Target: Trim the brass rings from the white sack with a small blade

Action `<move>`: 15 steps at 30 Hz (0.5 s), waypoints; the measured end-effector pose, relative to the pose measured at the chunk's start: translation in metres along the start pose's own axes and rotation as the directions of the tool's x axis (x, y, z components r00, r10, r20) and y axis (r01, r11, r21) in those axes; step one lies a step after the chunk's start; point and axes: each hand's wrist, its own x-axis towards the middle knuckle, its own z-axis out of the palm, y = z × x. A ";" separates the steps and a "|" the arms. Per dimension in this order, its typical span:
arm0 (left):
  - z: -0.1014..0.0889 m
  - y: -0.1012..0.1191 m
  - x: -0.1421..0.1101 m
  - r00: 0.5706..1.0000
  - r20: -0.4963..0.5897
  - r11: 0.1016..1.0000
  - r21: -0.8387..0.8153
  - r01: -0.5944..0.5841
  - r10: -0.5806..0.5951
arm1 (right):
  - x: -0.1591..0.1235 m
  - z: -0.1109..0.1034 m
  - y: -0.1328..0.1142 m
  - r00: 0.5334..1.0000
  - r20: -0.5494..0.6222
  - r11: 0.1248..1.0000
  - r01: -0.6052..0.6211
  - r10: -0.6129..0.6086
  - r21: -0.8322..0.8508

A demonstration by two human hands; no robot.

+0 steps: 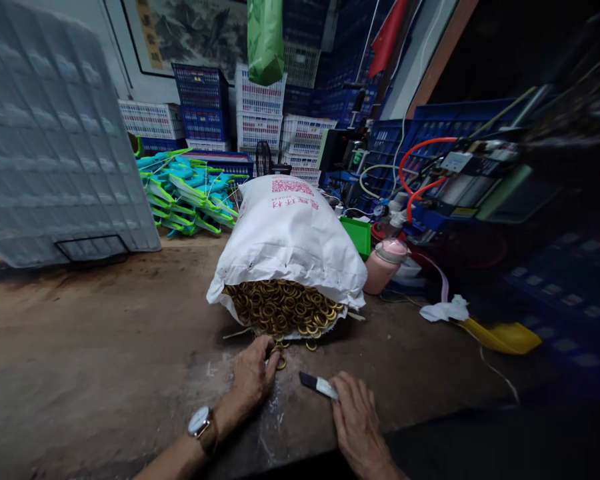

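A white woven sack (pixel 293 230) with red print lies on its side on the table, mouth toward me. Many brass-coloured rings (pixel 280 307) fill the opening, and a few have spilled onto the tabletop. My left hand (pixel 253 373), with a watch (pixel 200 423) on its wrist, is at the sack's mouth. Its fingers are closed around a loose brass ring (pixel 281 362). To the right, my right hand (pixel 355 413) rests low over the table, fingers bent. It grips the white end of a short flat tool (pixel 311 383) whose other end is black; its exact kind is unclear.
A large translucent plastic panel (pixel 60 147) stands at left. Behind it lie blue and green plastic parts (pixel 190 190). Right of the sack are a pink bottle (pixel 384 265), a green tray (pixel 356 235), a yellow scoop (pixel 503 335) and a machine with orange hoses (pixel 470 180). Crates (pixel 260 110) are stacked behind.
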 end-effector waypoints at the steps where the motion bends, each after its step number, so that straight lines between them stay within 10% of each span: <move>1: -0.001 0.000 0.000 1.000 -0.009 1.000 -0.020 0.009 -0.009 | -0.002 0.002 0.000 1.000 -0.012 1.000 0.007 -0.007 -0.006; 10: -0.024 -0.014 -0.001 0.984 -0.108 0.938 -0.333 0.096 -0.139 | 0.012 0.001 -0.006 1.000 -0.003 0.972 -0.005 0.006 0.234; 15: -0.042 -0.025 -0.013 0.963 -0.092 0.858 -0.483 0.178 -0.252 | 0.035 -0.001 -0.020 0.931 0.148 0.656 -0.341 0.333 0.673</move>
